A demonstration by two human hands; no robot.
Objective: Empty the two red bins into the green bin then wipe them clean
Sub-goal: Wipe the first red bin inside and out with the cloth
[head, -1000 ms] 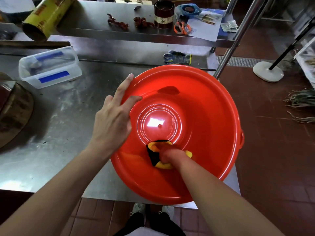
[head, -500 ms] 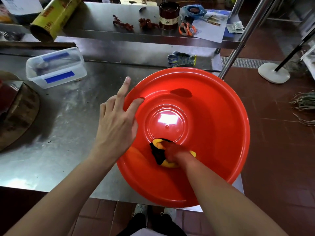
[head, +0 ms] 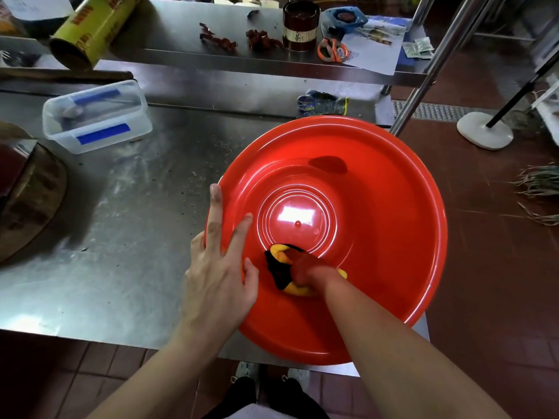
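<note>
A big round red bin (head: 378,182) sits on the right end of the steel table (head: 136,237), overhanging its front and right edges. My left hand (head: 217,267) rests on the bin's left rim with straight, spread fingers. My right hand (head: 311,273) is inside the bin near the bottom ring, gripping a yellow and black cloth (head: 281,267) pressed against the red surface. The bin's inside looks bare and shiny. No second red bin or green bin is in view.
A clear plastic box (head: 96,116) with blue tape stands at the table's left. A wooden block (head: 27,195) lies at the far left. Work gloves (head: 323,102) lie behind the bin. The shelf above holds a yellow roll (head: 87,28), a dark jar (head: 301,25) and orange scissors (head: 332,49). A steel post (head: 429,74) rises at right.
My left hand has slid down the bin's left rim toward me. The right hand and cloth have stayed at about the same spot in the bin.
</note>
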